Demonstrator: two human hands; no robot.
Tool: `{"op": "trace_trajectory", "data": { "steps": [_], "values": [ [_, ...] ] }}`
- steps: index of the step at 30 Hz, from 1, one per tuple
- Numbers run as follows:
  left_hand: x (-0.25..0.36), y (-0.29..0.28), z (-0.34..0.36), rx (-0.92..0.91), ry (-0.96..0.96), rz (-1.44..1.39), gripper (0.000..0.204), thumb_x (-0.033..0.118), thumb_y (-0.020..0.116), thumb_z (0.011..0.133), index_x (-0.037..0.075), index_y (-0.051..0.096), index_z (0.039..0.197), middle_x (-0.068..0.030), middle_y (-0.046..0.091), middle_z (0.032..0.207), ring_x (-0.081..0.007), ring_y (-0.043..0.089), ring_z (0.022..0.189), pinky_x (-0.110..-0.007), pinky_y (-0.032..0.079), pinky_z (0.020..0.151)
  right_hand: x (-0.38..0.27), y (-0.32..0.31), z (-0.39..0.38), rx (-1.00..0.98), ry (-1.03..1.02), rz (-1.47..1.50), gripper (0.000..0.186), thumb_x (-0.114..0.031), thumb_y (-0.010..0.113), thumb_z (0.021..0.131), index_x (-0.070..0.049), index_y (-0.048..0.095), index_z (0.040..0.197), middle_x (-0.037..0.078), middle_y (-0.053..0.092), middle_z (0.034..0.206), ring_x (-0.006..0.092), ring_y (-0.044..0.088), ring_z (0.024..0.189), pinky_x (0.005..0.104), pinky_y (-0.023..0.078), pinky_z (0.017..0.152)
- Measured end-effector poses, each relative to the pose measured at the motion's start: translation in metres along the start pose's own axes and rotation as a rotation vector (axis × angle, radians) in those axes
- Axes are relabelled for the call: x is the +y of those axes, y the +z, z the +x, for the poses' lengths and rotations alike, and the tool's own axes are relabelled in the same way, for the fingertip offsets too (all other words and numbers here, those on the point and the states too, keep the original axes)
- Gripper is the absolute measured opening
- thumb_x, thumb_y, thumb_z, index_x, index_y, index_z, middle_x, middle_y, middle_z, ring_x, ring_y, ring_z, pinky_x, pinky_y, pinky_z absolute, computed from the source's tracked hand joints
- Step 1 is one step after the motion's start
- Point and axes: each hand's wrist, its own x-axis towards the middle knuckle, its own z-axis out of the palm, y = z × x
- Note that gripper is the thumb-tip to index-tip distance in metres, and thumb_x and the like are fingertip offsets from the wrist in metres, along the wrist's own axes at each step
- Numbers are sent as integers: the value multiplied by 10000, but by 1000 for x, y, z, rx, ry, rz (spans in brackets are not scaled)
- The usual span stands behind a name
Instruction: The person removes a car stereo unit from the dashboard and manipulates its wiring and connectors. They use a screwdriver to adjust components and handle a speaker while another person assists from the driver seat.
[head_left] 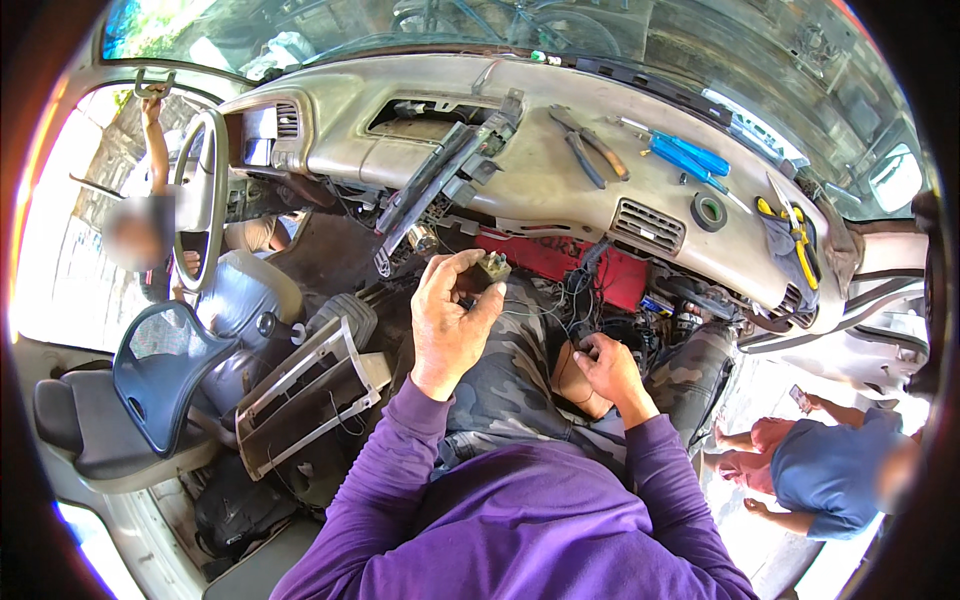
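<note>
My left hand [450, 320] pinches a small squarish yellowish metal part [493, 265] with small studs on top, held just below the dashboard. My right hand [600, 370] is lower, over my camouflage-clad lap [510, 390], its fingers closed on a thin dark wire [566, 330] among others hanging from under the dash. A loose plastic-and-metal bracket assembly [450, 180] leans diagonally at the dash's middle, behind my left hand. A red panel [620, 285] sits in the opening below the dashboard.
Pliers [585, 150], blue-handled screwdrivers [685, 155], tape [708, 210] and yellow-handled cutters [795, 240] lie on the dashboard [540, 110]. A loose cream frame [270, 420] and mesh backrest [165, 375] fill the left. One person [155, 140] is at the driver's doorway, another [815, 470] outside right.
</note>
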Motion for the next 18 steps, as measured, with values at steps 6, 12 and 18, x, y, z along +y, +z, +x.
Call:
{"op": "trace_trajectory", "data": {
  "steps": [6,12,18],
  "values": [
    [-1,2,-2,2,-59,-124,373,-27,779,910,-46,668,1266,-65,717,1120,-122,698,985,-263,556,873,-8,-5,-1,-14,25,2,304,-252,759,924,-47,723,1145,215,773,1027,431,731,992,497,574,856],
    [-5,2,-1,5,-173,-400,380,-38,762,928,-67,630,1283,-97,743,1102,-135,706,973,-266,565,897,-5,-4,-2,6,16,27,296,-248,761,924,-43,734,1135,215,775,1036,417,741,974,482,579,849],
    [-11,-4,2,-5,-226,-451,374,-51,683,937,-71,587,1298,-149,715,1166,-200,719,1038,-370,624,942,-5,-2,-2,40,-30,-1,293,-241,763,918,-35,738,1124,216,773,1035,409,745,969,471,581,844]
  ]
}}
